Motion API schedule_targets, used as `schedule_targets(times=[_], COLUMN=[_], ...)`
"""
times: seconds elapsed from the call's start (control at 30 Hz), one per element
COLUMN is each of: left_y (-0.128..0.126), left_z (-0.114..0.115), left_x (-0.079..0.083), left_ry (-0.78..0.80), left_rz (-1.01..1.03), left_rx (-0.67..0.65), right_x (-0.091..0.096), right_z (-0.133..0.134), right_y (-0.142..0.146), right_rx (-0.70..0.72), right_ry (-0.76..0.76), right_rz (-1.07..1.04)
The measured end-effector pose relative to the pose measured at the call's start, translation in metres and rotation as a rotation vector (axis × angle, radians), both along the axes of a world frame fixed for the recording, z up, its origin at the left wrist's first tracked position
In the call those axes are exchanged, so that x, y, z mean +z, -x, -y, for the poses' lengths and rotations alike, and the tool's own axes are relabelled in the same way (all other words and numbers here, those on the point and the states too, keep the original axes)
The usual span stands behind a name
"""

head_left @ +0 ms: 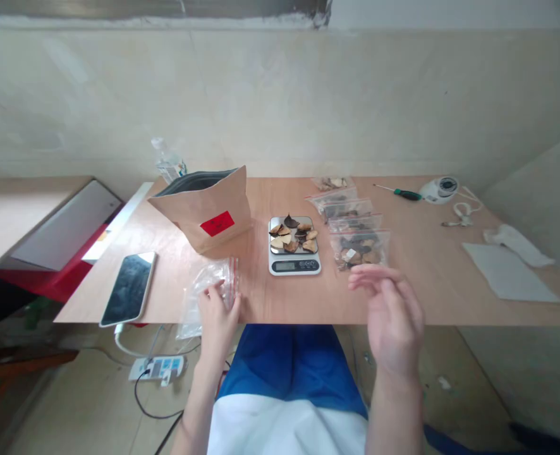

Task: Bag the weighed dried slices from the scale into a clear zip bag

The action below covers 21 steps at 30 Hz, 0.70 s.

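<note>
A kitchen scale [294,265] stands mid-table with dried slices [291,238], brown and cream, on its metal plate. My left hand [217,313] rests on clear zip bags [204,284] with red seal lines at the table's front edge; its thumb and fingers are apart. Raised over the front edge, my right hand [391,309] has loosely bent fingers with nothing visible in them. Just beyond it lies a filled zip bag [361,248] of similar slices, nearest in an overlapping row of several. A brown paper pouch [204,218] with a red label stands with its mouth open behind the empty bags.
On the left are a phone [128,287] with a cable and a plastic bottle [169,161]. To the right lie a green-handled screwdriver [406,194], a white camera [440,189] with its cable, and white paper [510,272]. A power strip [159,368] is on the floor.
</note>
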<state>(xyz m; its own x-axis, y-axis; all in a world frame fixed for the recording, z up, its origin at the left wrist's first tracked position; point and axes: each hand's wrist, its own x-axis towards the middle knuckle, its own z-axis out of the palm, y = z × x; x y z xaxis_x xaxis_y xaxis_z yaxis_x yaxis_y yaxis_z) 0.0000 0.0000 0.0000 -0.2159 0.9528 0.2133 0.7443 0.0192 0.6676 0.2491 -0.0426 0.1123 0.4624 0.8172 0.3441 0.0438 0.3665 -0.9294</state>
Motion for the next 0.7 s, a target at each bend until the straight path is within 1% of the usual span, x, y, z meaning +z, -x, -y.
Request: schedule_targets(times=[0.03,0.1,0.2,0.27,0.37,0.43,0.53,0.6,0.7], left_y=[0.002,0.002,0.001,0.001,-0.002,-0.01,-0.029,-0.041,-0.053], left_z=[0.001,0.002,-0.001,-0.004,-0.003,0.001,0.013,0.021,0.029], left_x=[-0.002,0.0,0.009,0.016,0.03,0.039,0.048,0.05,0.049], left_ry=[0.001,0.009,0.033,0.084,0.154,0.115,-0.009,-0.053,-0.043], left_rz=[-0.042,-0.083,-0.03,0.046,0.16,0.21,0.277,0.409,0.671], left_rx=[-0.004,-0.01,-0.013,-0.002,0.037,0.068,0.083,0.066,-0.007], right_x=[-0.005,-0.008,-0.007,-0.007,-0.013,-0.019,-0.029,-0.032,-0.032], right_z=[0.0,0.0,-0.002,-0.004,-0.008,-0.011,-0.014,-0.014,-0.014], right_y=[0.0,0.0,0.004,0.009,0.024,0.039,0.066,0.083,0.1], right_rx=[0.021,0.061,0.134,0.227,0.419,0.516,0.549,0.56,0.605], right_ry=[0.011,0.009,0.033,0.116,0.281,0.363,0.434,0.443,0.422], right_rz=[0.015,0.021,0.016,0.053,0.155,0.208,0.203,0.15,0.068])
